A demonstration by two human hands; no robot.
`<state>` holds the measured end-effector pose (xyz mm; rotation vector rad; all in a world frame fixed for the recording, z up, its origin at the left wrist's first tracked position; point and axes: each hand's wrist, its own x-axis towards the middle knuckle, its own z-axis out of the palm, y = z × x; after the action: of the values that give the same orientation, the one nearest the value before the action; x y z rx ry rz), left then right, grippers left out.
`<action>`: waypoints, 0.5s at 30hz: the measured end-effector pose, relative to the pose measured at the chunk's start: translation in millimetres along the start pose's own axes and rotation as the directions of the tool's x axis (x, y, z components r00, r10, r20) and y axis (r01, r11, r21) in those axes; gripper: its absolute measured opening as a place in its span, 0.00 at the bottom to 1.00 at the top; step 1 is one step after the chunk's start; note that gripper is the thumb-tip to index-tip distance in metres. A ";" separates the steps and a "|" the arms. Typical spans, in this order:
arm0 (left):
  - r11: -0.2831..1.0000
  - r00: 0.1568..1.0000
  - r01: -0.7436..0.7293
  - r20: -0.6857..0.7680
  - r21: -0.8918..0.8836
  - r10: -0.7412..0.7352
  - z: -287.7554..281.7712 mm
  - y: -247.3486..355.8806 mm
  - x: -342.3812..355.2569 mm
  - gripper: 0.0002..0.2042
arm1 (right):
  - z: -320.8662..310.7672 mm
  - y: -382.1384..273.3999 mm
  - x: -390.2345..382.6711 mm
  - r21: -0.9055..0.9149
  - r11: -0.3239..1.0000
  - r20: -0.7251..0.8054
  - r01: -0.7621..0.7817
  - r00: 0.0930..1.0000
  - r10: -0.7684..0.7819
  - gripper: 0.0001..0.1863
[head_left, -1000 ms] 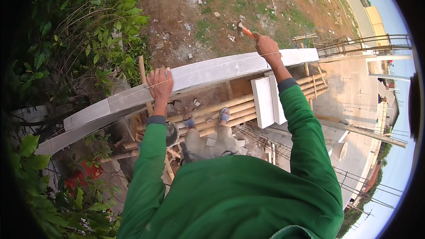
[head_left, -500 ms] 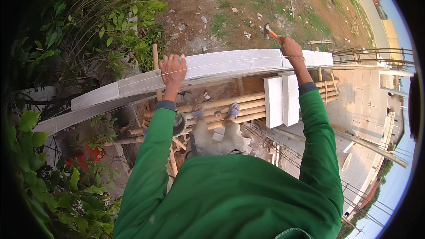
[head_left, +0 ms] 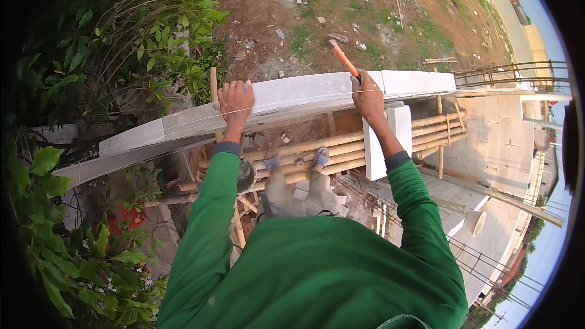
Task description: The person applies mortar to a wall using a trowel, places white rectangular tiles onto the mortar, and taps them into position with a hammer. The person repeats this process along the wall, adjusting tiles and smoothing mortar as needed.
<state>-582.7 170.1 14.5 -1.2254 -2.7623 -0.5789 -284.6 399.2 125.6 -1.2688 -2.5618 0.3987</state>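
My left hand lies palm down over the top of a white block wall, its fingers reaching toward the far edge. To its right, my right hand is closed around the grip of a claw hammer. The hammer's orange handle slants up and left beyond the wall, and its metal head is raised clear of the blocks. A thin string runs along the wall, passing across both hands. Below my right hand, two white blocks stand on edge side by side, partly covered by my forearm.
My sandalled feet are on a bamboo pole scaffold behind the wall. A dark bucket stands beside my left forearm. Leafy branches crowd the left side. Steel rebar juts out at the right. Littered ground lies far below, past the wall.
My right hand has moved left and slightly nearer with the hammer, whose handle now points more steeply away from me. My left hand stays at nearly the same place on the wall.
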 end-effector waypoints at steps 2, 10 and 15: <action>1.000 1.000 0.007 -0.013 -0.001 -0.007 -0.6 -3.8 -0.5 0.21 | 26.6 -31.8 -36.4 0.071 0.994 0.016 -0.083 0.997 0.082 0.17; 0.999 0.999 0.039 0.019 0.002 -0.040 0.3 -1.5 3.5 0.21 | 98.1 -76.6 -141.7 0.190 0.978 0.178 -0.086 0.983 0.052 0.12; 1.000 0.999 0.031 0.012 -0.005 -0.031 -0.7 0.0 3.0 0.22 | 119.7 -93.4 -150.5 0.277 0.947 0.227 -0.162 0.969 0.099 0.10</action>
<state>-584.8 172.0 15.7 -1.1931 -2.7961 -0.5832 -305.7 208.4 31.4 -1.3487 -2.4650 0.9523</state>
